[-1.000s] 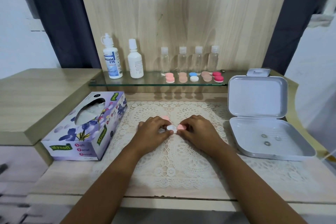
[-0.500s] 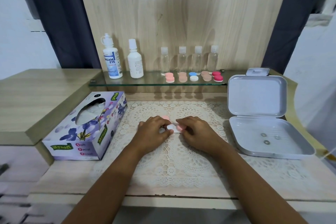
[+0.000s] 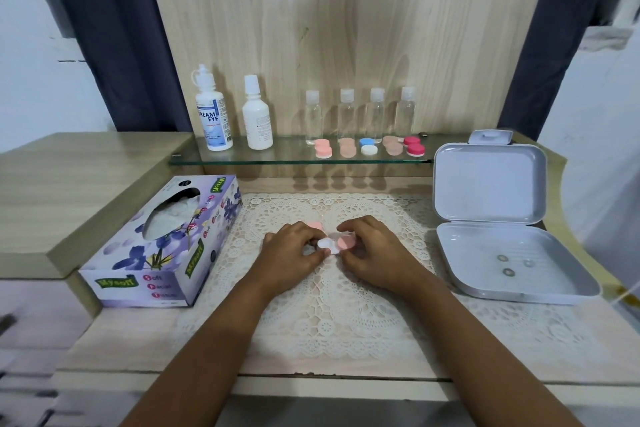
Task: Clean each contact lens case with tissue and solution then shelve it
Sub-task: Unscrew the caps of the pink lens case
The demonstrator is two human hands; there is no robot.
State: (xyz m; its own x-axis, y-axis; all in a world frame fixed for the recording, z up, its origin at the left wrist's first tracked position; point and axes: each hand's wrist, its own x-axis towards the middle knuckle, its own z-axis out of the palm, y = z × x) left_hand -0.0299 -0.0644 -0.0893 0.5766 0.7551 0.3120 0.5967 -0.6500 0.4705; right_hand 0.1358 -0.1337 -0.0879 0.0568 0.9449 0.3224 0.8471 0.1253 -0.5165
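Observation:
A white contact lens case [image 3: 333,244] with a pink cap on its right well lies on the lace mat [image 3: 332,315]. My left hand [image 3: 294,253] pinches its white left end. My right hand [image 3: 375,253] curls its fingers round the pink cap. A loose pink cap [image 3: 315,225] lies just behind my left hand. A tissue box [image 3: 162,246] stands at the left. Two solution bottles [image 3: 212,114] [image 3: 257,118] stand on the glass shelf [image 3: 277,159].
Several closed lens cases [image 3: 369,146] and small clear bottles [image 3: 346,114] line the glass shelf. An open grey box [image 3: 502,218] with three small lenses inside sits at the right. A raised wooden ledge [image 3: 69,184] is at the left.
My right hand's fingers have shifted round the pink cap, which now shows more. The case has stayed in place between both hands.

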